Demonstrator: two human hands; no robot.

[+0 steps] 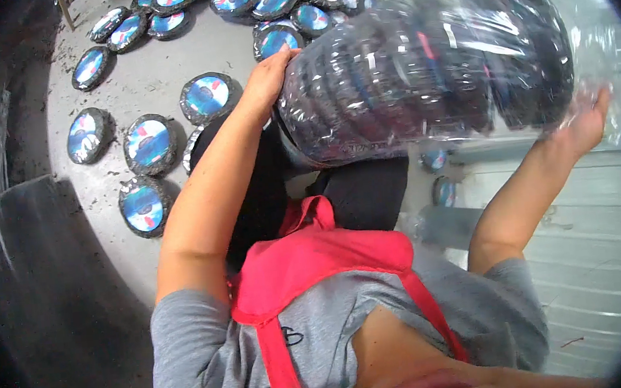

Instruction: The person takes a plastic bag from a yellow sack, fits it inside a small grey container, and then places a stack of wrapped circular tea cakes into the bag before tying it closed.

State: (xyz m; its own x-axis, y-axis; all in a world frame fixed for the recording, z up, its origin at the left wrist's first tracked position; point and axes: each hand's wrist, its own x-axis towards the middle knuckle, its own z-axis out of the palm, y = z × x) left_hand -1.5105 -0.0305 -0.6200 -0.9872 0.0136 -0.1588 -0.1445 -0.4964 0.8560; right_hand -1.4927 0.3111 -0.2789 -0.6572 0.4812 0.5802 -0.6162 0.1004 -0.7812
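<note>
A long clear plastic bag lies across in front of me, packed with a row of round, dark, wrapped discs standing face to face. My left hand grips its left end, fingertips at the upper edge and the rest of the fingers hidden behind it. At the right end, my right hand holds the loose, gathered film, with the thumb pointing up; the film partly covers its fingers. A wider gap sets the rightmost disc apart from the others. The bag's right part is blurred.
Several black-wrapped discs with blue-and-white round labels lie on the grey floor to the left. More are heaped at the far side. A dark panel stands at the left, and a pale ribbed surface at the right.
</note>
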